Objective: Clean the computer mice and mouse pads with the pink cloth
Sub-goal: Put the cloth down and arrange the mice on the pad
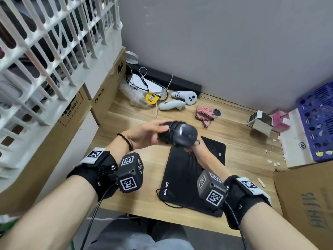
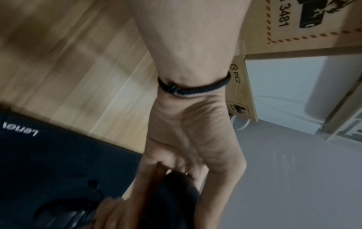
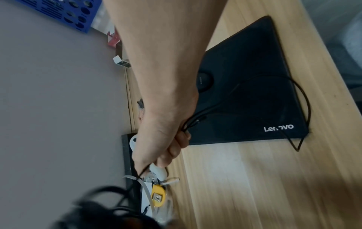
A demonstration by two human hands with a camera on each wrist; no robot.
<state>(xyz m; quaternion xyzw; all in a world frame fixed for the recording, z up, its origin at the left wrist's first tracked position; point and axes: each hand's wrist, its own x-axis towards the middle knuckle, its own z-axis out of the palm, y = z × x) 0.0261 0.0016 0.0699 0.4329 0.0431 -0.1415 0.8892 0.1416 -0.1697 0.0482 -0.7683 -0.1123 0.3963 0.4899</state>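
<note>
A black wired mouse (image 1: 182,135) with its cable wound round it is held in the air over the black Lenovo mouse pad (image 1: 182,177). My left hand (image 1: 149,132) grips the mouse from the left side. My right hand (image 1: 193,147) is under it, and the right wrist view shows its fingers (image 3: 176,148) closed round the black cable (image 3: 215,106), which trails in a loop across the pad (image 3: 254,96). A second dark mouse (image 3: 204,82) sits on the pad, half hidden by my forearm. The pink cloth (image 1: 204,114) lies crumpled on the wooden desk beyond the pad, untouched.
Two white controllers (image 1: 183,96), a yellow tape measure (image 1: 151,98) and cables lie by the wall. Cardboard boxes (image 1: 106,98) and a white crate (image 1: 45,51) line the left. On the right are a blue basket (image 1: 319,123), a small box (image 1: 261,122) and a carton (image 1: 306,204).
</note>
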